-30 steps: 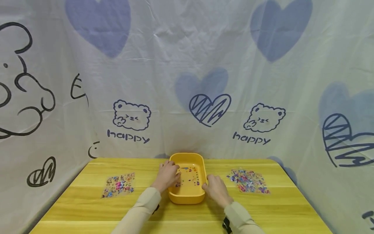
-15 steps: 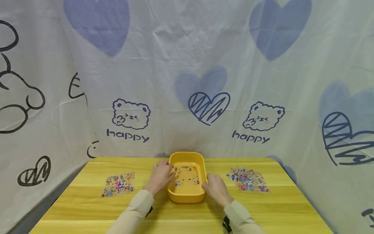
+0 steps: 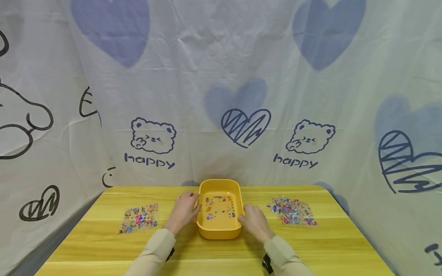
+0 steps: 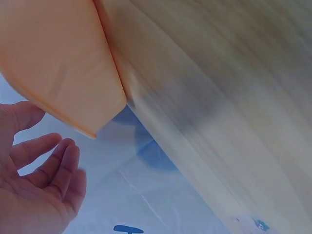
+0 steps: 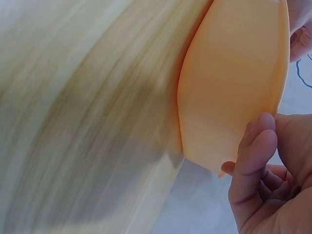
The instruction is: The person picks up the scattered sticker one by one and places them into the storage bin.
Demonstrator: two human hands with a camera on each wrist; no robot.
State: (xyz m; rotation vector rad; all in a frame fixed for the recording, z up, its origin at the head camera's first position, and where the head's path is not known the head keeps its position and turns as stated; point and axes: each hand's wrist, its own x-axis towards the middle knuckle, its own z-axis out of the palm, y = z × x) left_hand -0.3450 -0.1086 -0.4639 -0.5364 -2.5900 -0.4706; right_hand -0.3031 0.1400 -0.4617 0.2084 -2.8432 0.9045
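A yellow rectangular plastic tub [image 3: 219, 233] with rounded corners stands on the table in the head view. Small multicoloured bits [image 3: 209, 216] lie on its floor, too small to identify. On the tub's right side my right hand [image 3: 255, 222] grips the rim; the right wrist view shows the fingers bent against the outer wall, the thumb at the rim. Along the left side, my left hand [image 3: 183, 211] is close to the rim. Its fingers are loosely bent and apart from the wall in the left wrist view. Whether that thumb touches the rim, I cannot tell.
A clear sheet covered in small colourful shapes [image 3: 139, 218] lies left of the tub on the yellow wood-grain table [image 3: 221, 255]. Another such sheet [image 3: 293, 212] lies to the right. A white printed curtain [image 3: 214, 153] rises behind the table and along both sides.
My left hand has come out from over the tub's inside and moved left, to its outer left edge. The right hand keeps its grip, and the tub has barely shifted.
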